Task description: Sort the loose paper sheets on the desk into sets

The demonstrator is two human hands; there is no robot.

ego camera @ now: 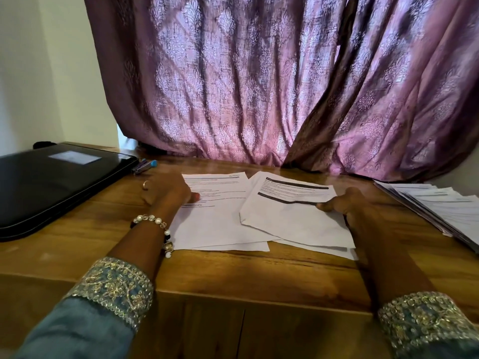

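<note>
On the wooden desk (pixel 233 270), seen from the head camera, much is cut off or hard to read: the print on the loose paper sheets (pixel 223 224) is too blurred to make out, the fanned stack of papers (pixel 440 211) runs off the right edge, and the stapler-like item (pixel 143 167) with a blue tip is half hidden behind the black case (pixel 51 187). The sheets lie at the middle of the desk in two overlapping groups — a flat left one and a top right sheet (pixel 293 213), white, thin, its near edge slightly lifted. The desk is grained brown wood; the case is smooth, glossy and rectangular; a purple patterned curtain (pixel 259 86) hangs in folds behind. The left hand (pixel 168 193), with a ring and a pearl bracelet (pixel 160 229), rests on the left sheets, fingers bent down onto the paper — whether it pinches them I cannot tell. The right hand (pixel 344 203) pinches the right sheet's edge between thumb and fingers. Both embroidered sleeves (pixel 114 286) reach forward.
</note>
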